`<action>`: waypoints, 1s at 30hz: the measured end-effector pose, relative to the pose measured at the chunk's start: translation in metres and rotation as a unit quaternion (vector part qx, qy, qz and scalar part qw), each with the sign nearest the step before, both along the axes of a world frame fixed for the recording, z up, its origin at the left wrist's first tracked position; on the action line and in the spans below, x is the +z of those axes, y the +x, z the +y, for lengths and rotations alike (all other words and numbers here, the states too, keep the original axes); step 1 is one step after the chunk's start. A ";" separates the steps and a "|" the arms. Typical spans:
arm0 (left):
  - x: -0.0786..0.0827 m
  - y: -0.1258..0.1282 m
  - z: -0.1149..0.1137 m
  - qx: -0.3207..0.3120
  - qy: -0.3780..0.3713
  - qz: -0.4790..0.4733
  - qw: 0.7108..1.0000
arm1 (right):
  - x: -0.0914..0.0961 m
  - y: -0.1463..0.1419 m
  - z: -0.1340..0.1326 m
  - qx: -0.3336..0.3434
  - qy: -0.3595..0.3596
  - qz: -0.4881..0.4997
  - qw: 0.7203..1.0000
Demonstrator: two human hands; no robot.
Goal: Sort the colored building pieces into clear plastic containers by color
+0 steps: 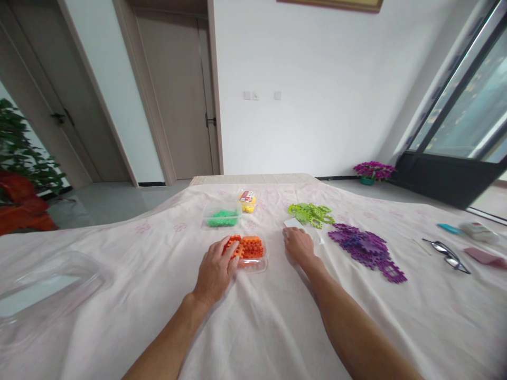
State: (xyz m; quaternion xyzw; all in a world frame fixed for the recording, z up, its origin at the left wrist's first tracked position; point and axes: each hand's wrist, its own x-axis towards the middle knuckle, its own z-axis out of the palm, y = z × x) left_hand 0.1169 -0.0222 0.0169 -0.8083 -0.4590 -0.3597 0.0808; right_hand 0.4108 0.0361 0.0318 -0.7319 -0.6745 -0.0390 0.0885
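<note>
Head view: left hand (215, 268), fingers parted, rests on notched orange plastic pieces (252, 246) inside a clear rigid box (254, 265); right hand (299, 245), fingers bent, touches a white card (292, 223); neither grip can be told. Beneath, creased, flower-printed pale cloth (273, 327); beyond, a white wall (317, 116) and flat grey-brown door (172, 95). Box's long axis: apparently left to right.

Orange notched pieces (253, 246) sitting in a clear shallow container (258, 266), upright and open-topped, a white label (293, 223) and some clear plastic (318, 237) just to its right, both partly hidden
</note>
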 end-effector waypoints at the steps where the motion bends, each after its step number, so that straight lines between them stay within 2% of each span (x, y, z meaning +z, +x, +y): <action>1: 0.000 0.000 0.000 0.000 -0.001 0.000 1.000 | 0.001 0.000 -0.001 -0.001 0.003 -0.005 1.000; 4: 0.000 0.000 -0.001 0.001 -0.001 0.001 1.000 | 0.002 -0.002 -0.002 0.002 0.001 -0.014 1.000; 10: -0.001 0.000 -0.001 0.008 -0.012 0.013 1.000 | 0.008 -0.006 -0.002 -0.015 0.024 0.029 0.999; 13: -0.003 -0.001 -0.001 0.005 -0.008 0.007 1.000 | 0.010 -0.008 -0.004 -0.006 0.035 0.009 0.999; 18: -0.008 -0.003 0.002 -0.011 0.003 -0.016 1.000 | 0.007 -0.008 -0.005 0.001 -0.007 -0.022 1.000; 23: -0.008 -0.006 0.000 -0.037 0.006 -0.040 0.999 | 0.005 -0.006 -0.004 0.010 -0.001 -0.022 1.000; 30: -0.005 -0.004 -0.003 -0.014 0.003 -0.035 0.999 | 0.000 -0.007 -0.002 0.040 0.002 0.011 0.999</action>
